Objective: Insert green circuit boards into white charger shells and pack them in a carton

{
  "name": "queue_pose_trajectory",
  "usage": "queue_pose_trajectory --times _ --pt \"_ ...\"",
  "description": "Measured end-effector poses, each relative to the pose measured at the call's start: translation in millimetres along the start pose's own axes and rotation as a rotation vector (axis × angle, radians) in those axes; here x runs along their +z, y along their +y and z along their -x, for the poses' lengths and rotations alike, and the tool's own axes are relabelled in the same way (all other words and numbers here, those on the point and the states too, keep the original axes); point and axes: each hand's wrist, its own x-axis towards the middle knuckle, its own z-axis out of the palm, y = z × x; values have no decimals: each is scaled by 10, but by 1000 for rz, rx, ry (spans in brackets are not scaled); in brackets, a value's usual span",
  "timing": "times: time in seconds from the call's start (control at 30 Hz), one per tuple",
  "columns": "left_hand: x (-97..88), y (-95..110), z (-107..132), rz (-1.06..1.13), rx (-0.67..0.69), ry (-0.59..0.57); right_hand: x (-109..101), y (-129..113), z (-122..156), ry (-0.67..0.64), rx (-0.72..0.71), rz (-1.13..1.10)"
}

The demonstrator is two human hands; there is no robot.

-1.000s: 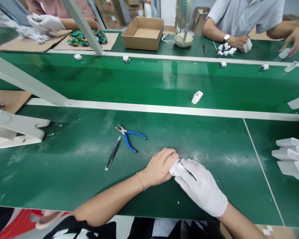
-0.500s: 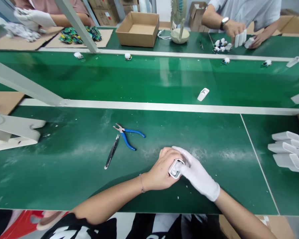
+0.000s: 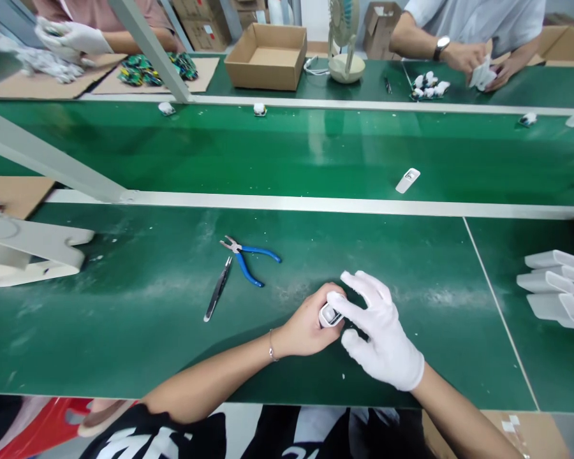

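Note:
My bare left hand (image 3: 310, 325) is wrapped round a white plastic housing (image 3: 331, 315), its open end turned up toward me. Something pale with a dark edge sits inside that opening. My right hand (image 3: 375, 325), in a white glove, has its fingers spread; the index fingertip touches the housing's rim. Left of my hands lie pliers (image 3: 249, 258) with blue handles and, beside them, dark tweezers (image 3: 217, 290). Several similar white housings (image 3: 557, 287) are grouped on the bench at the right.
Beyond a white rail (image 3: 316, 203) runs a green conveyor belt (image 3: 287, 153) carrying a white housing (image 3: 407, 180) and small white-topped parts (image 3: 259, 110). Two co-workers sit across it, near a cardboard box (image 3: 266, 57) and a fan (image 3: 344, 41). A pale bracket (image 3: 33, 248) stands at left.
My right thumb has come out of the housing and the gloved fingers have spread. Belt items have shifted right. The co-worker at right has brought both hands together on a white piece.

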Motion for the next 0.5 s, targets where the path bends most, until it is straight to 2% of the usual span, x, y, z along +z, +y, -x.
queue_pose_trajectory --times 0.1,0.17,0.27,0.4,0.5 --pt "4 -7 2 -17 -31 -19 -17 -14 -44 19 -11 -1" --pt "-2 -12 0 -34 -30 -45 -35 -16 -58 -44 46 -63" --pt "-22 5 -13 -44 7 -72 -54 13 -46 -100 209 -361" --pt "-48 57 -42 -39 22 -66 -47 59 -15 46 493 -876" --pt "-43 53 -45 -41 34 -82 -27 50 -36 -9 653 -1068"
